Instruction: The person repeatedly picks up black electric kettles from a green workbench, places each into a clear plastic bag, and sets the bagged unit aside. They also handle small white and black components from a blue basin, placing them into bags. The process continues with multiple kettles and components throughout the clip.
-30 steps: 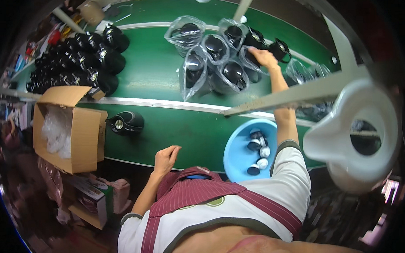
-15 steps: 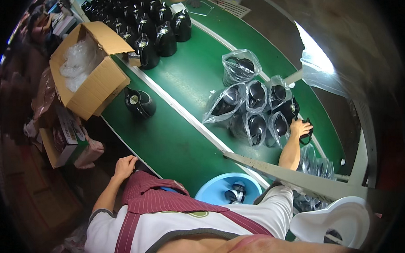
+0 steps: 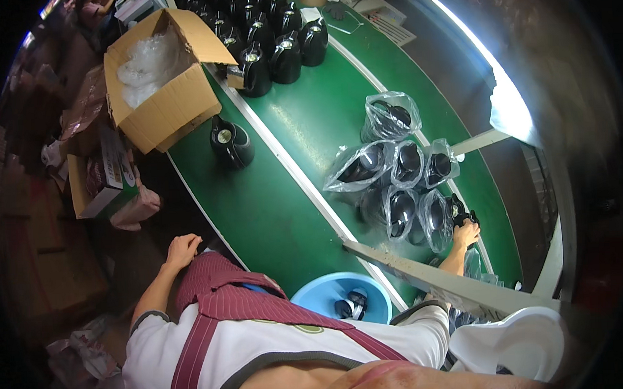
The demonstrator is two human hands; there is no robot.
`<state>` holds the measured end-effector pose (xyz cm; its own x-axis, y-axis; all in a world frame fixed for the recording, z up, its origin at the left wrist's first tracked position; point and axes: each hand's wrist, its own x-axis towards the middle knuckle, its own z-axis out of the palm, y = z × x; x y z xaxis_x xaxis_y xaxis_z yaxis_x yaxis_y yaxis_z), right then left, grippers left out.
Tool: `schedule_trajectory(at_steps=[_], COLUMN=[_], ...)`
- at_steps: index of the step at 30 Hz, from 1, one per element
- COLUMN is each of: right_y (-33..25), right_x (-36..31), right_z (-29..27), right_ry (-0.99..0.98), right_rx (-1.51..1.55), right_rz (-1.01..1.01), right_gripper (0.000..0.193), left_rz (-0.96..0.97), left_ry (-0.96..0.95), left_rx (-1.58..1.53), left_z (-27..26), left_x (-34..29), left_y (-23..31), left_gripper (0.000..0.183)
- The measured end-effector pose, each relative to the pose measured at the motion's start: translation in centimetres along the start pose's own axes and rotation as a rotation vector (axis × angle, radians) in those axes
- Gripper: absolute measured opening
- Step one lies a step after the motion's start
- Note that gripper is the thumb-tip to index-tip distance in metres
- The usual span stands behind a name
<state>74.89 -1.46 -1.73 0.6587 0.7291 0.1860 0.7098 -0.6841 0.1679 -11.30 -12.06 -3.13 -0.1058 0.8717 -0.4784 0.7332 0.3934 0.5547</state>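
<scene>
A worker in a maroon pinstriped apron (image 3: 260, 307) and white shirt stretched an arm across a green work surface (image 3: 270, 203), the right hand (image 3: 468, 234) at a black jug (image 3: 457, 207) close to the far edge, toward the surface's right end. The fingers were bent against the jug's dark parts, though whether they had closed around it could not be told from this angle. The left hand (image 3: 184, 251) hung beside the near edge, just in front of the apron, its fingers curled in and loosely closed.

Next to the jug at the right hand, six black jugs in clear plastic bags (image 3: 407, 162) stood in a close group between the surface's pale lengthwise strip (image 3: 283, 156) and its far edge. A lone black jug (image 3: 233, 145) stood near the near edge, to the left, beside an open cardboard box (image 3: 175, 110) that held clear crumpled plastic (image 3: 151, 68). Beyond the box, toward the surface's left end, unbagged black jugs (image 3: 285, 59) were packed in rows. A light blue basin (image 3: 312, 296) at the near edge, before the worker, contained small black-and-white pieces (image 3: 357, 301). A metal bar (image 3: 424, 273) crossed above the surface near the right forearm.
</scene>
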Motion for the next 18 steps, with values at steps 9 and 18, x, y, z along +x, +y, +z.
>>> schedule_trajectory(at_steps=[9, 18], right_y=[-0.1, 8.5], right_x=[-3.8, -5.7], right_z=[-0.3, -12.6], right_ry=[0.125, 0.809], right_rx=[-0.073, 0.116], right_rz=[0.247, 0.171], right_gripper=[0.032, 0.025], left_rz=[0.204, 0.301], left_ry=[-0.092, -0.194], left_rx=[-0.048, -0.076], left_z=[-0.3, -0.1], left_x=[2.9, 7.0], left_y=[3.3, 6.0], left_gripper=[0.029, 0.030])
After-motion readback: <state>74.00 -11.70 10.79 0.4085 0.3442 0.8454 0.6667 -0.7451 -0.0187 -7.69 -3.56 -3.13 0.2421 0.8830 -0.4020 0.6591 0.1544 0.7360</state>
